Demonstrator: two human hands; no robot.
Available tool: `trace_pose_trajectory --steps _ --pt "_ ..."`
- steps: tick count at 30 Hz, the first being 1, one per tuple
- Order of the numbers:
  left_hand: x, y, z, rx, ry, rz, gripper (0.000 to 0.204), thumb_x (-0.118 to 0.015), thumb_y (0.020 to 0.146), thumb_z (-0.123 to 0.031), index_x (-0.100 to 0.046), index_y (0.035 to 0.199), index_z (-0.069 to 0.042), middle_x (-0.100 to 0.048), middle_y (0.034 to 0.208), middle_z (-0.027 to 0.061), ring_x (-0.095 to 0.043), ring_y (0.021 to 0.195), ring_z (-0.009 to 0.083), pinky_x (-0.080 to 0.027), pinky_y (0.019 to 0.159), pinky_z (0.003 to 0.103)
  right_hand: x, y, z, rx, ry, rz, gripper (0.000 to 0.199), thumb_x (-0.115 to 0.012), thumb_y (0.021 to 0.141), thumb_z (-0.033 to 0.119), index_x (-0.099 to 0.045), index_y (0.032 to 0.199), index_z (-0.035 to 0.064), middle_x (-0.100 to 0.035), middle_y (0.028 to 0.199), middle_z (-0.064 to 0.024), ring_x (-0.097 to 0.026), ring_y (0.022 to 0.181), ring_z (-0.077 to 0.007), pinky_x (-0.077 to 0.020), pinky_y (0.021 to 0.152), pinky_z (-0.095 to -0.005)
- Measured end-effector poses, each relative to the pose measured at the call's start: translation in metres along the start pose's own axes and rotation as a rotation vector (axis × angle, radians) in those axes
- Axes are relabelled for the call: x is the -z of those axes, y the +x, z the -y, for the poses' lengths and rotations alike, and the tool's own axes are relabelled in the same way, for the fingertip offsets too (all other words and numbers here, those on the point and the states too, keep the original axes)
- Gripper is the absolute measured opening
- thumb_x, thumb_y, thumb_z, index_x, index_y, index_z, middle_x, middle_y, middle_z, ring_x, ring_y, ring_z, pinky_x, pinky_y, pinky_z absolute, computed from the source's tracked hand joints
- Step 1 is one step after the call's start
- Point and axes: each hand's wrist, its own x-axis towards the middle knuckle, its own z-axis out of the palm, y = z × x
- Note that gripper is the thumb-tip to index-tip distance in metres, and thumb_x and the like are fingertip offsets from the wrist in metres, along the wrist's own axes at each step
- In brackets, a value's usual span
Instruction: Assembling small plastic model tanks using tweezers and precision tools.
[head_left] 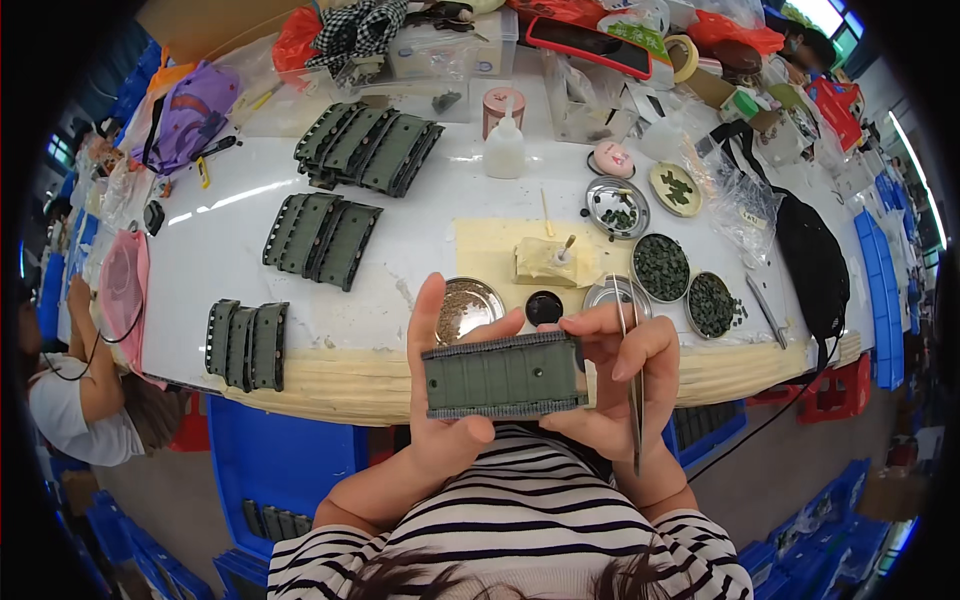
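Observation:
Above the table's front edge, my left hand (432, 432) supports the left end of a dark green rectangular panel (490, 378) with grey toothed strips along both long edges. My right hand (655, 385) grips the panel's other end with thumb and fingertips. Metal tweezers (637, 425) are also tucked in the right hand, running down across the palm. Just beyond the panel sit a small black-filled cup (543, 307) and a dish of brown bits (470, 312). A metal dish (615, 293) lies behind the right hand, partly hidden.
Similar green panels stand in groups at left: near (245, 345), middle (322, 240) and far (370, 148). Dishes of dark green pieces (660, 267) are at right. A white squeeze bottle (504, 150) and a yellow taped block (540, 262) stand beyond. A person (85, 400) sits at far left.

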Motion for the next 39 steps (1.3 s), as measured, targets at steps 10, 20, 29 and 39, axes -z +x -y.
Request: trace_pose_trajectory --steps 10,20,29,39 --pt "0.034 0.005 -0.008 0.669 -0.148 0.614 0.052 -0.062 0.088 -0.006 -0.040 0.133 0.005 -0.053 0.127 0.0218 -0.055 0.116 0.0239 -0.044 0.098 0.033 0.038 0.005 0.031 -0.312 -0.166 0.398 0.046 -0.087 0.061 0.013 -0.045 0.080 0.0081 -0.061 0.104 -0.0159 -0.062 0.097 -0.0250 -0.0501 0.082 -0.0322" --pt "0.019 0.006 -0.012 0.572 -0.137 0.310 0.046 -0.051 0.093 -0.001 -0.035 0.137 0.000 -0.061 0.111 0.0209 -0.064 0.099 0.0248 -0.053 0.086 0.035 0.110 0.020 0.024 -0.027 -1.291 -0.200 0.018 -0.048 0.092 0.004 -0.059 0.106 0.0011 -0.061 0.106 -0.0148 -0.060 0.096 -0.0309 -0.0399 0.096 -0.0410" --pt "0.020 0.006 -0.011 0.564 -0.132 0.258 0.047 -0.050 0.095 -0.005 -0.033 0.139 -0.002 -0.061 0.111 0.0210 -0.064 0.100 0.0245 -0.053 0.086 0.034 0.110 0.021 -0.001 -0.201 -1.343 -0.230 0.011 -0.067 0.080 0.005 -0.063 0.090 0.0012 -0.061 0.081 -0.0114 -0.061 0.067 -0.0268 -0.0481 0.061 -0.0346" --pt "0.017 0.008 -0.011 0.511 -0.056 0.156 0.043 -0.050 0.095 -0.003 -0.036 0.135 -0.001 -0.061 0.112 0.0191 -0.063 0.101 0.0228 -0.052 0.088 0.034 0.111 0.023 0.000 -0.084 -1.327 -0.280 0.013 -0.068 0.077 0.001 -0.065 0.090 0.0021 -0.064 0.079 -0.0104 -0.063 0.068 -0.0254 -0.0490 0.062 -0.0324"
